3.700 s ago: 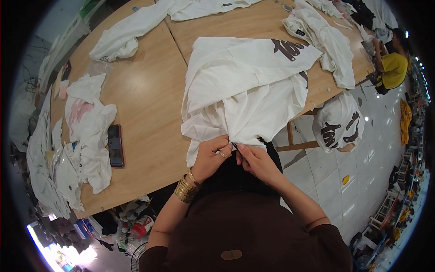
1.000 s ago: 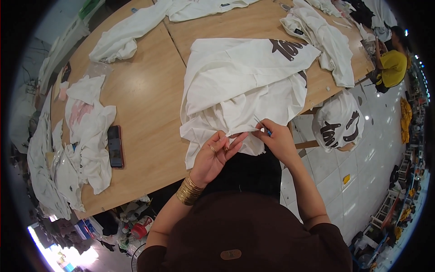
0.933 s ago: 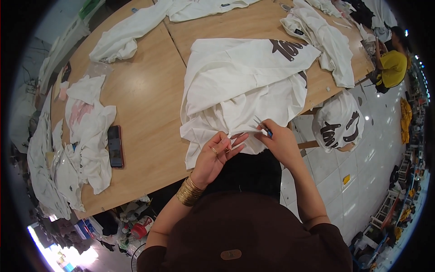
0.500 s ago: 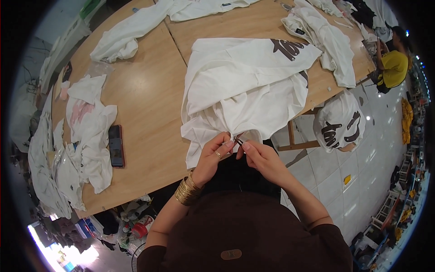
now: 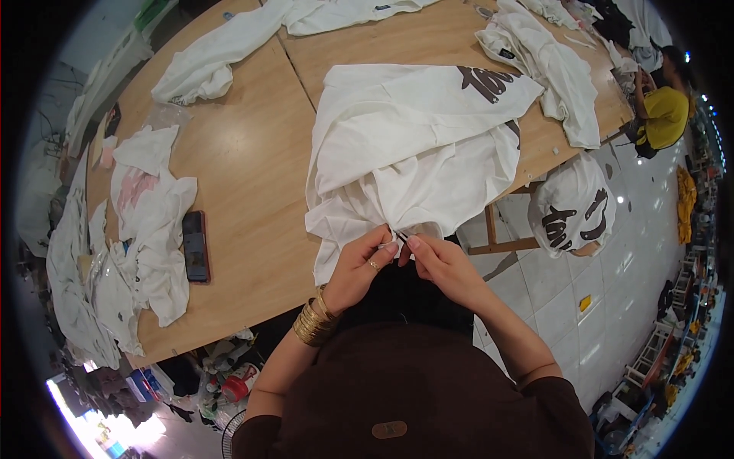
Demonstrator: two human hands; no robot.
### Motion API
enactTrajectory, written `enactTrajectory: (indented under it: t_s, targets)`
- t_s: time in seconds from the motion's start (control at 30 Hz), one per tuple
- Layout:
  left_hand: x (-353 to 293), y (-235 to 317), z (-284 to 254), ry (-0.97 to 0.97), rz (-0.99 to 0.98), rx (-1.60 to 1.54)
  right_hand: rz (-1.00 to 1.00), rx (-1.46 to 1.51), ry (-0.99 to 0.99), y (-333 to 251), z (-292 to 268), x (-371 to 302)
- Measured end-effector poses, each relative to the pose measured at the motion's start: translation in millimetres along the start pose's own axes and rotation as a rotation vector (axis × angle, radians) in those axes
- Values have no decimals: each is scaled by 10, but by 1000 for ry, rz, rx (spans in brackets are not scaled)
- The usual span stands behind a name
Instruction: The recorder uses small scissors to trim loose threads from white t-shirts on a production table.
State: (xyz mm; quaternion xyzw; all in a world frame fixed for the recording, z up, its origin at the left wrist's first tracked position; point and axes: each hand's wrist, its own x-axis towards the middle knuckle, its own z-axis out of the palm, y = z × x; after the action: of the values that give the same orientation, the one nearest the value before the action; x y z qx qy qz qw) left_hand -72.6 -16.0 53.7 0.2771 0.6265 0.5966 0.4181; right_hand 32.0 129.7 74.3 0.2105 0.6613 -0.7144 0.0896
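Cloth (image 5: 428,145), white and rumpled, spills over the near edge of the table (image 5: 252,183), where the left hand (image 5: 356,268) pinches it and the right hand (image 5: 446,268) grips a thin dark tool (image 5: 402,238) close by, while a phone (image 5: 196,246) lies toward the near left corner.

Seamed light-wood worktop (image 5: 245,145). Glossy white tiled floor (image 5: 543,306), light reflecting off it. Wooden stool (image 5: 508,245) near worktop's right side. Bright glare (image 5: 107,432) lower left.
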Motion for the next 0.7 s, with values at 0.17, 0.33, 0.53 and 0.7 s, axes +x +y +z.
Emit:
enactTrajectory:
  t_s: [0.17,0.33,0.53,0.7]
  targets:
    - [8,109,7,-9,22,186,16,8,7,13,12,5]
    - [19,60,-42,-47,30,184,53,119,-22,77,23,87]
    - [16,-49,-93,-61,-98,-202,115,325,-25,38,-25,69]
    - [8,-46,-93,-51,-147,-322,75,205,-83,26,-32,10]
